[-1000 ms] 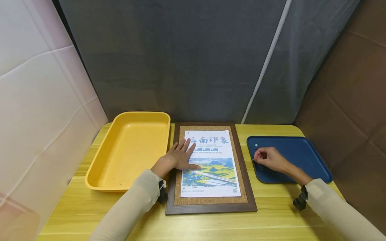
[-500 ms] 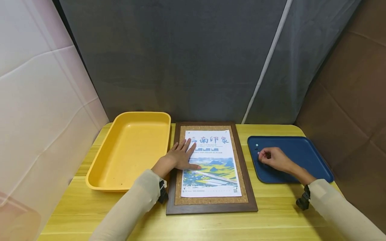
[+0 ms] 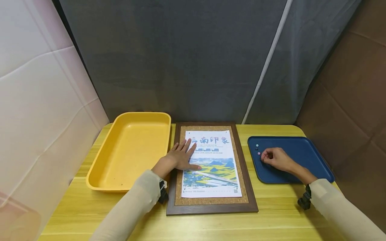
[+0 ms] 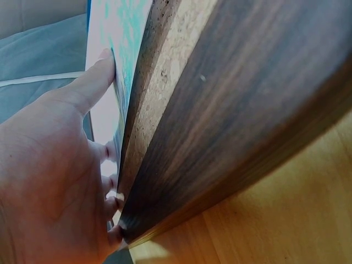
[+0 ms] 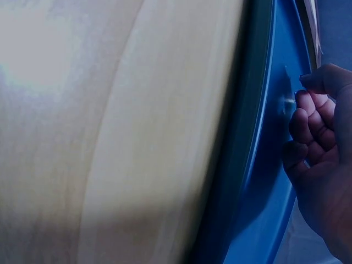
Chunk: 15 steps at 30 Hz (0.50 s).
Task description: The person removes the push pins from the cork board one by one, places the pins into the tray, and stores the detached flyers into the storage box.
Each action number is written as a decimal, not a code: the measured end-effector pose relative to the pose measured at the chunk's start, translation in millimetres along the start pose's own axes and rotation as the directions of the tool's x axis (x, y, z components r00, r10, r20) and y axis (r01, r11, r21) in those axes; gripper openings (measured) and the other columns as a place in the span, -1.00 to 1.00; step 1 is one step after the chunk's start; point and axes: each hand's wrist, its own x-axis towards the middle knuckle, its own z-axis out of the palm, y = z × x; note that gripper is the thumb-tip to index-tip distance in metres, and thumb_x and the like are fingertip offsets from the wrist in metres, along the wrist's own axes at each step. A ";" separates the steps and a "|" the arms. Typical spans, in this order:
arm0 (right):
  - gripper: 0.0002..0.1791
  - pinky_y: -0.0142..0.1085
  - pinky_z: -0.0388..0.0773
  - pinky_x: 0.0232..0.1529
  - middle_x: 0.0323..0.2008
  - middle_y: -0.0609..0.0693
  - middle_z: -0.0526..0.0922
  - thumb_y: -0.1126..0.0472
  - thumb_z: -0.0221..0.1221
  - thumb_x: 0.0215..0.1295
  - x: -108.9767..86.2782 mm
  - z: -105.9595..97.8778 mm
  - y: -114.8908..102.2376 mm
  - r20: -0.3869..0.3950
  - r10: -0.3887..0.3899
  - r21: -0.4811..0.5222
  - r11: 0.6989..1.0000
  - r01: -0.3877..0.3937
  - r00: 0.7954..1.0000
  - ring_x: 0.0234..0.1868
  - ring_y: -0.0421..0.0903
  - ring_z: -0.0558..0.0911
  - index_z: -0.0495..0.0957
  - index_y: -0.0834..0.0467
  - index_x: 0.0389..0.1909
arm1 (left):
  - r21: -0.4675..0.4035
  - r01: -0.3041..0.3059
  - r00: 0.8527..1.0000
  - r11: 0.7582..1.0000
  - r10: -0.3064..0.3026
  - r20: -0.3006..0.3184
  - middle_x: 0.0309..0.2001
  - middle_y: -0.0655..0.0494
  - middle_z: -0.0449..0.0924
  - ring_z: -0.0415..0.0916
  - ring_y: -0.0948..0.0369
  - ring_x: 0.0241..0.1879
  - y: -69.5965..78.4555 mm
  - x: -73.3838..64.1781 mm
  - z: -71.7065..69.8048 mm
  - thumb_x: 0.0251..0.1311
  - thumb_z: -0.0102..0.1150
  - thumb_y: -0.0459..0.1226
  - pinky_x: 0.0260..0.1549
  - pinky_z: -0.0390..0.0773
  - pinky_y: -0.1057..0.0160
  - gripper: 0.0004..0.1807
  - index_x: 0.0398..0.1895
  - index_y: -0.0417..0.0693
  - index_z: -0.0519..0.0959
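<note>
My left hand (image 3: 180, 158) lies flat with fingers spread on a printed poster (image 3: 208, 187), over the left side of a cork board (image 3: 211, 201). In the left wrist view, the left hand (image 4: 55, 159) touches the poster beside the dark wooden frame (image 4: 220, 93). My right hand (image 3: 275, 158) is over the blue tray (image 3: 297, 150), its fingers curled and thumb close to the index finger. A small pink piece (image 3: 259, 153) and a pale blue one (image 3: 257, 145) lie just left of its fingertips. Whether the right hand (image 5: 324, 126) pinches anything is hidden.
A yellow tray (image 3: 128, 150) stands left of the board on the wooden table (image 3: 211, 227). Dark dots mark the poster's corners. A grey cloth (image 3: 169, 60) hangs behind, with a pale sheet (image 3: 42, 100) at left and a brown one (image 3: 349, 90) at right.
My right hand has shifted slightly right over the blue tray, leaving the small pink piece uncovered at its left. The left hand stays on the poster.
</note>
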 end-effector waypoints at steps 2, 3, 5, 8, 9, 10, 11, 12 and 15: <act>-0.85 -0.41 0.47 -0.36 -0.47 -0.15 0.62 0.42 0.32 0.28 0.3 -0.7 -0.5 0.001 0.007 -0.008 1.000 -0.007 1.000 -0.47 -0.30 0.51 0.67 0.12 -0.41 | -0.002 0.000 1.000 1.000 0.000 -0.001 0.74 -0.08 -0.45 -0.44 -0.09 0.72 -0.1 0.5 0.5 0.28 0.02 0.48 0.63 -0.29 -0.20 0.23 0.77 0.07 -0.22; -0.85 -0.40 0.47 -0.36 -0.47 -0.14 0.62 0.42 0.32 0.28 0.5 -1.2 -0.5 0.006 0.008 -0.012 1.000 -0.008 1.000 -0.46 -0.30 0.51 0.67 0.12 -0.41 | -0.002 0.000 1.000 1.000 0.000 -0.002 0.74 -0.09 -0.44 -0.43 -0.09 0.72 -0.2 0.9 1.0 0.28 0.02 0.48 0.63 -0.28 -0.20 0.23 0.77 0.07 -0.22; -0.86 -0.39 0.47 -0.36 -0.47 -0.14 0.62 0.42 0.32 0.28 1.0 -2.0 -0.8 0.011 0.010 -0.027 1.000 -0.010 1.000 -0.46 -0.30 0.50 0.67 0.13 -0.41 | -0.001 0.000 1.000 1.000 0.000 -0.003 0.74 -0.08 -0.44 -0.43 -0.09 0.72 -0.3 1.1 1.3 0.28 0.02 0.49 0.63 -0.28 -0.20 0.23 0.77 0.07 -0.21; -0.86 -0.38 0.48 -0.36 -0.47 -0.15 0.62 0.41 0.32 0.28 1.8 -2.8 -0.8 0.015 0.017 -0.047 0.999 -0.016 1.000 -0.46 -0.31 0.50 0.67 0.13 -0.40 | -0.003 -0.002 1.000 1.000 0.002 -0.007 0.74 -0.09 -0.43 -0.42 -0.09 0.72 -0.6 1.6 1.8 0.28 0.03 0.48 0.63 -0.26 -0.20 0.23 0.77 0.06 -0.20; -0.87 -0.38 0.48 -0.36 -0.47 -0.15 0.62 0.41 0.32 0.28 2.1 -2.9 -0.5 0.017 0.019 -0.051 0.999 -0.018 1.000 -0.46 -0.31 0.50 0.67 0.13 -0.40 | 0.000 -0.002 1.000 1.000 0.002 -0.006 0.74 -0.09 -0.44 -0.42 -0.09 0.72 -0.6 1.4 1.6 0.28 0.02 0.49 0.63 -0.27 -0.20 0.23 0.77 0.07 -0.21; -0.87 -0.38 0.48 -0.36 -0.47 -0.15 0.62 0.41 0.32 0.28 2.2 -3.0 -0.4 0.017 0.021 -0.057 0.998 -0.020 1.000 -0.46 -0.31 0.50 0.67 0.13 -0.41 | 0.002 -0.002 1.000 1.000 0.002 -0.006 0.74 -0.08 -0.44 -0.43 -0.09 0.72 -0.5 1.1 1.4 0.28 0.02 0.49 0.63 -0.27 -0.20 0.23 0.77 0.08 -0.22; -0.87 -0.38 0.47 -0.36 -0.48 -0.15 0.62 0.41 0.32 0.28 2.3 -3.0 -0.2 0.017 0.023 -0.061 0.998 -0.022 1.000 -0.46 -0.31 0.50 0.67 0.14 -0.41 | 0.003 -0.002 1.000 1.000 0.002 -0.005 0.74 -0.08 -0.45 -0.44 -0.09 0.72 -0.4 0.9 1.2 0.28 0.02 0.49 0.63 -0.28 -0.20 0.23 0.77 0.08 -0.22; -0.87 -0.38 0.47 -0.36 -0.48 -0.15 0.62 0.41 0.32 0.27 2.4 -3.0 -0.1 0.017 0.025 -0.064 0.998 -0.024 1.000 -0.46 -0.31 0.50 0.67 0.14 -0.41 | 0.003 -0.003 1.000 1.000 0.003 -0.005 0.74 -0.08 -0.45 -0.44 -0.09 0.72 -0.4 1.1 1.2 0.28 0.02 0.49 0.63 -0.28 -0.20 0.23 0.77 0.08 -0.22; -0.86 -0.38 0.47 -0.36 -0.49 -0.15 0.61 0.41 0.32 0.27 2.6 -2.7 0.5 0.015 0.026 -0.069 0.997 -0.025 1.000 -0.47 -0.31 0.50 0.67 0.13 -0.42 | 0.005 0.000 1.000 1.000 0.000 -0.003 0.74 -0.07 -0.46 -0.45 -0.08 0.72 0.0 1.1 1.1 0.27 0.01 0.49 0.63 -0.29 -0.20 0.23 0.77 0.09 -0.23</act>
